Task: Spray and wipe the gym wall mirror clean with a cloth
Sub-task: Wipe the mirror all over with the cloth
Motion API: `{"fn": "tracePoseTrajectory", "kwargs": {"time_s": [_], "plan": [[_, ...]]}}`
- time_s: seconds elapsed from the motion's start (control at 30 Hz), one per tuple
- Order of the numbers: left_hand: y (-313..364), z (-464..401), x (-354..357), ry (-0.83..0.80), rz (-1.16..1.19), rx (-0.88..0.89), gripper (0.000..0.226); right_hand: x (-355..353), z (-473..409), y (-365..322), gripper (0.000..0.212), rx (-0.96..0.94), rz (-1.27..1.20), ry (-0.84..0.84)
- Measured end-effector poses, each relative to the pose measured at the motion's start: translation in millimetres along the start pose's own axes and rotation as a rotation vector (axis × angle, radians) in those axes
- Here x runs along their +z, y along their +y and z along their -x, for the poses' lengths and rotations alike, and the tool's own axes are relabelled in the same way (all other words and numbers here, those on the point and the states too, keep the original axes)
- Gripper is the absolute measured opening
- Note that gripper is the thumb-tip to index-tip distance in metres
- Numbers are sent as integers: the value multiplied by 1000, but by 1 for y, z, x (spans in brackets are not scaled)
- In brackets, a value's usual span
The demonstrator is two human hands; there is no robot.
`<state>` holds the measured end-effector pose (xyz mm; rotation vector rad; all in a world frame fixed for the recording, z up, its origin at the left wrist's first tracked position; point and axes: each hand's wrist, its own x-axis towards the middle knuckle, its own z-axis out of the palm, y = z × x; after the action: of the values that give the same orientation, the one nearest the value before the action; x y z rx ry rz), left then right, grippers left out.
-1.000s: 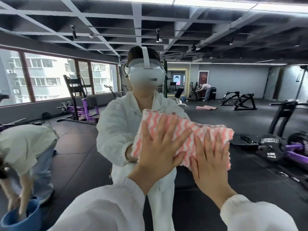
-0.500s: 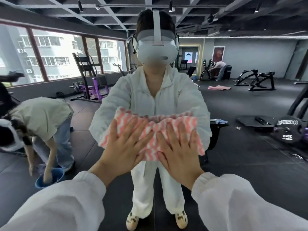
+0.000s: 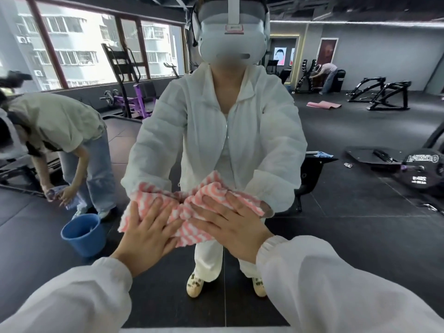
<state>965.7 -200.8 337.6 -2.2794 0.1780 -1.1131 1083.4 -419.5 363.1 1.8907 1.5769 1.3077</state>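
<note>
Against glossy mirror (image 3: 360,236), flat hands press rumpled striped cloth (image 3: 192,205).

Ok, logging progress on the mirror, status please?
Left hand and right hand flat, pressing the striped cloth on the mirror. Wiping low on the glass. Nothing blocking; no spray bottle in view.

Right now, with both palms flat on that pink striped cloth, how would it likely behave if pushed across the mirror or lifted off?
The pink striped cloth looks soft and floppy: it bunches into folds between the left hand and right hand, so it would probably sag if lifted. Pushed, it likely slides while creasing further. It seems light, as flat open palms alone pin it to the mirror.
</note>
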Motion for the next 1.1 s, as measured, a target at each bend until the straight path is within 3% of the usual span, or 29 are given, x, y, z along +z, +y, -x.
{"fn": "tracePoseTrajectory", "kwargs": {"time_s": [0.1, 0.27, 0.37, 0.43, 0.53, 0.7, 0.9, 1.0, 1.1], "plan": [[22, -11, 10, 38, -1, 79, 55, 8, 32, 7, 87, 31, 12, -79], [85, -54, 11, 14, 25, 220, 55, 12, 109, 36, 92, 44, 8, -160], [127, -80, 11, -18, -5, 290, 91, 13, 157, 52, 109, 82, -5, -263], [148, -94, 8, -89, -3, 293, 100, 15, 182, 58, 109, 114, -8, -310], [159, -103, 6, -97, -10, 337, 93, 18, 195, 59, 104, 119, -16, -320], [129, -77, 7, -130, 35, 462, 89, 17, 162, 40, 96, 80, -111, -234], [60, 17, 12, -270, -130, 431, 100, 22, 95, -14, 82, 1, -247, -203], [29, 52, 5, -432, -46, 426, 103, 24, 59, -39, 92, -83, -273, -205], [17, 84, -4, -557, -22, 324, 106, 25, 28, -64, 88, -168, -164, -222]]}}
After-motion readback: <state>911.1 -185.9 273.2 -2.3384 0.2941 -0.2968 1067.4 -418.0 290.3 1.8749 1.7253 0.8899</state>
